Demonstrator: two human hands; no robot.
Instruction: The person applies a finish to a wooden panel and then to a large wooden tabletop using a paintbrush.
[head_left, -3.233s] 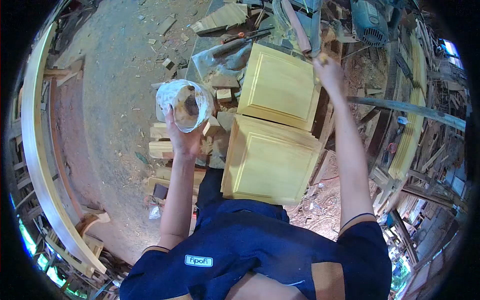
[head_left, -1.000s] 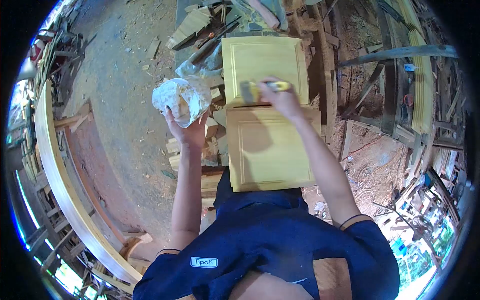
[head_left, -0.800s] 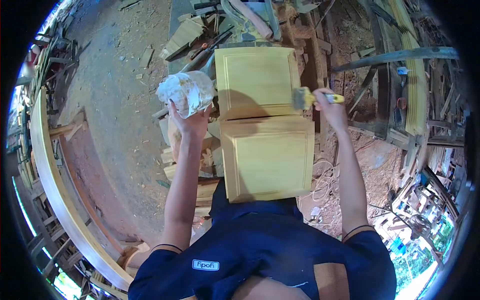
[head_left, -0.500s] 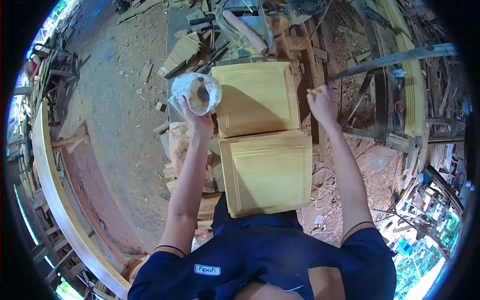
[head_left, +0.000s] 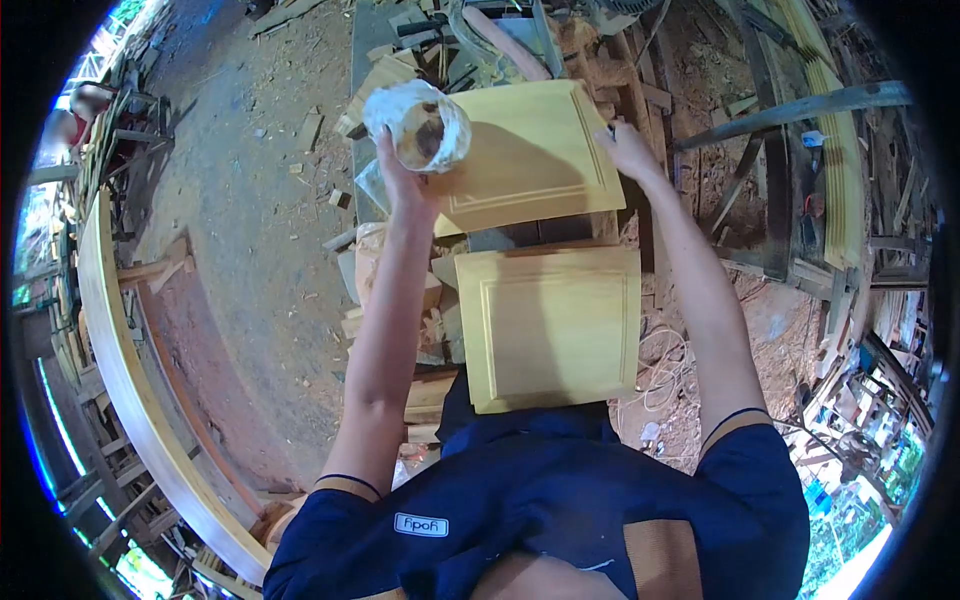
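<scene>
My left hand [head_left: 405, 180] is closed round a round white tub [head_left: 418, 125], wrapped in plastic, with brownish residue inside. It is over the left edge of the upper yellow wooden panel [head_left: 540, 150]. My right hand [head_left: 630, 152] is closed at that panel's right edge; a small dark bit shows at its fingers, too small to name. Nearer my body lies the lower yellow panel [head_left: 560, 330], with a framed raised centre. A gap separates the two panels, and the upper one is tilted.
Wood offcuts [head_left: 385, 75] and tools lie behind the tub. A metal bar [head_left: 800, 112] crosses the right side. Long yellow mouldings [head_left: 840, 180] stand at the far right. A long pale board [head_left: 140, 400] runs along the left. Loose cable [head_left: 665, 370] lies right of the lower panel.
The upper panel has shifted away from the lower one and turned slightly, widening the gap. My right hand has come in to its right edge. My left hand has moved farther forward with the tub.
</scene>
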